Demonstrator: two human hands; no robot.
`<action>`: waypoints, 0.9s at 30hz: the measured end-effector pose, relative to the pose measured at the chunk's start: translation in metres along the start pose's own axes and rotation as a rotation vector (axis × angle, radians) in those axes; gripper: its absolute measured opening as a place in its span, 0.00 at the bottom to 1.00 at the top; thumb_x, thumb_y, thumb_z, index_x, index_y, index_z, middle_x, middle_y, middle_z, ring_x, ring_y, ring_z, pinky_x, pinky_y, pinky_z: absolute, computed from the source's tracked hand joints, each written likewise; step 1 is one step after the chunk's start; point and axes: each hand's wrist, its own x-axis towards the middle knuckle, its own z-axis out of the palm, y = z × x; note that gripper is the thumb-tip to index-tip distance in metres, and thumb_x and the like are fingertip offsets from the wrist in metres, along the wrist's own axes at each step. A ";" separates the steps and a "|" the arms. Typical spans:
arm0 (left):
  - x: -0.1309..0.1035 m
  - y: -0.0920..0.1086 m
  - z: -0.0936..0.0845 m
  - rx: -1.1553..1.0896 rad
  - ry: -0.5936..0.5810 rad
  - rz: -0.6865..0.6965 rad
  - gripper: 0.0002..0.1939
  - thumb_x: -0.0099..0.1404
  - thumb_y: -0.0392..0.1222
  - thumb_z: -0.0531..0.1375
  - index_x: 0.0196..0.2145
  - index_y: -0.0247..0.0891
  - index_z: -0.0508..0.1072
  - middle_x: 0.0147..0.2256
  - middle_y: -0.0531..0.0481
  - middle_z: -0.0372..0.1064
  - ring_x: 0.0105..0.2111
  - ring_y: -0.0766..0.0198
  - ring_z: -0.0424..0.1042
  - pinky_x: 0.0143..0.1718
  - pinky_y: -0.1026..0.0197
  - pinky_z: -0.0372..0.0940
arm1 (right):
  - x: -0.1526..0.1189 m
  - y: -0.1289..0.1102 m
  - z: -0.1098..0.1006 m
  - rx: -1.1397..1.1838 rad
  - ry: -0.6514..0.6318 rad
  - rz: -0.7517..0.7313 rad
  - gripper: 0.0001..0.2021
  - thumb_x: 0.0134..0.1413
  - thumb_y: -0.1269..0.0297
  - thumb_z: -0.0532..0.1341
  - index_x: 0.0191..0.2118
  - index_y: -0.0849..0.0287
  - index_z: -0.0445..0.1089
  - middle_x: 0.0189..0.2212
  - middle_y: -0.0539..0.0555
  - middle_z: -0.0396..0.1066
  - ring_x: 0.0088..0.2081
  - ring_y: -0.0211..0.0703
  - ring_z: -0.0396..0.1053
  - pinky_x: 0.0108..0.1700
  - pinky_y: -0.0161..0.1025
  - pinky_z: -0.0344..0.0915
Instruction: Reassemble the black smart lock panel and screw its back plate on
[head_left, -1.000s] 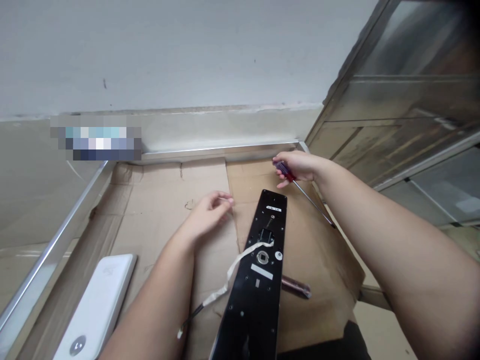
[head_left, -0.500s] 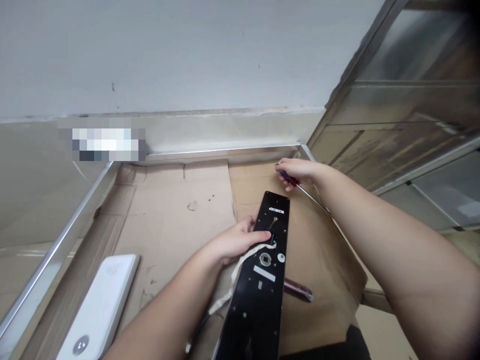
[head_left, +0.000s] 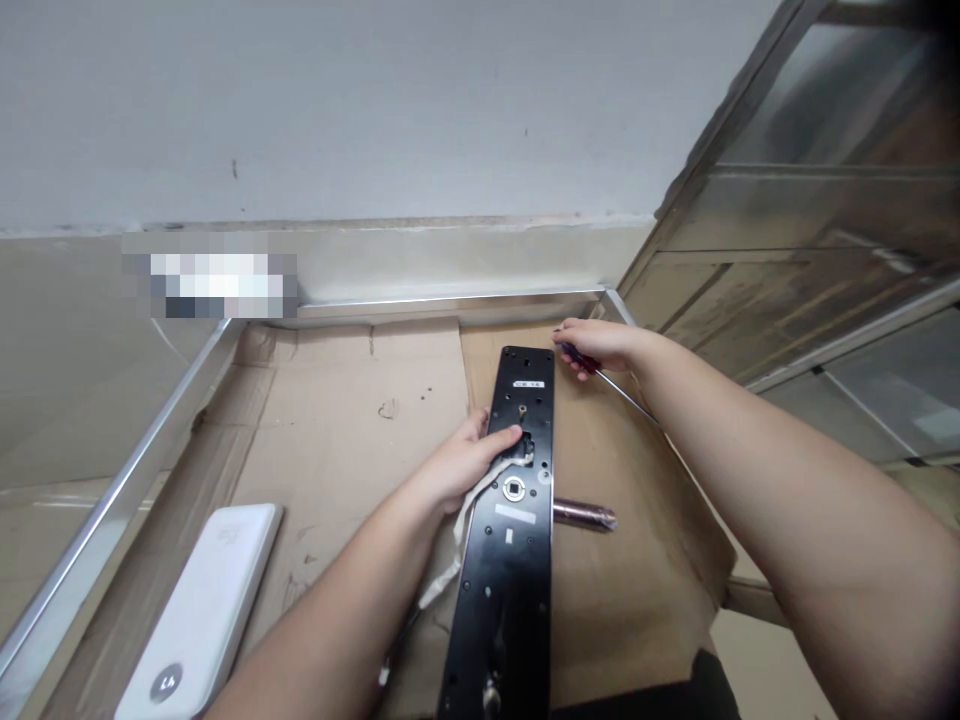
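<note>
Black panel (head_left: 514,610), at 6 o'clock over cardboard (head_left: 330,400), looks part-assembled: cable (head_left: 445,583) leads in, far end loose at 7. Left hand (head_left: 466,458) pinches panel's 10 o'clock edge, thumb on top. Right hand (head_left: 604,343), 1 o'clock, fingers wrapped round screwdriver (head_left: 627,394), off all visible screws.

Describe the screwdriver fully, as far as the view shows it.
The screwdriver has a dark purple and red handle, glossy like plastic, and a slim, shiny, metal-looking shaft. The right hand holds the handle, hiding part of it. The shaft slants toward the right forearm; its tip cannot be made out.
</note>
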 end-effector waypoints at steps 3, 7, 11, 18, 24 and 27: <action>0.004 0.005 -0.003 -0.017 0.075 0.072 0.21 0.60 0.40 0.71 0.47 0.39 0.69 0.38 0.45 0.79 0.31 0.60 0.78 0.34 0.57 0.72 | -0.002 0.000 0.002 -0.025 -0.010 0.000 0.07 0.66 0.61 0.56 0.37 0.53 0.56 0.24 0.48 0.63 0.21 0.37 0.62 0.23 0.38 0.67; 0.004 0.012 -0.005 0.003 0.148 0.174 0.20 0.60 0.41 0.70 0.48 0.40 0.69 0.41 0.45 0.79 0.33 0.59 0.79 0.37 0.56 0.73 | -0.005 -0.003 0.006 -0.071 0.005 0.003 0.07 0.67 0.62 0.57 0.37 0.53 0.57 0.24 0.47 0.61 0.21 0.36 0.63 0.24 0.38 0.70; 0.003 0.014 -0.009 0.043 0.160 0.256 0.22 0.60 0.43 0.71 0.49 0.41 0.68 0.43 0.45 0.79 0.36 0.58 0.79 0.40 0.54 0.74 | -0.004 -0.004 0.011 -0.125 -0.009 0.004 0.06 0.68 0.60 0.56 0.39 0.53 0.57 0.24 0.45 0.60 0.21 0.36 0.65 0.26 0.38 0.73; 0.005 0.010 -0.013 0.077 0.115 0.333 0.23 0.62 0.44 0.70 0.51 0.43 0.67 0.45 0.46 0.79 0.40 0.58 0.80 0.45 0.54 0.73 | 0.003 -0.003 0.020 -0.325 -0.021 -0.006 0.08 0.69 0.57 0.57 0.43 0.55 0.60 0.24 0.49 0.67 0.22 0.39 0.70 0.29 0.39 0.74; 0.004 0.010 -0.011 0.084 0.112 0.332 0.24 0.62 0.44 0.70 0.52 0.44 0.66 0.45 0.47 0.79 0.40 0.58 0.79 0.45 0.54 0.72 | 0.014 0.000 0.027 -0.502 0.013 -0.056 0.13 0.60 0.55 0.66 0.39 0.58 0.66 0.26 0.52 0.72 0.23 0.42 0.72 0.25 0.39 0.71; 0.004 0.011 -0.013 0.110 0.098 0.323 0.24 0.62 0.44 0.69 0.53 0.45 0.66 0.46 0.46 0.78 0.42 0.56 0.79 0.46 0.52 0.72 | 0.015 0.002 0.029 -0.566 0.048 -0.099 0.15 0.56 0.54 0.69 0.39 0.58 0.67 0.25 0.52 0.73 0.21 0.43 0.71 0.25 0.39 0.69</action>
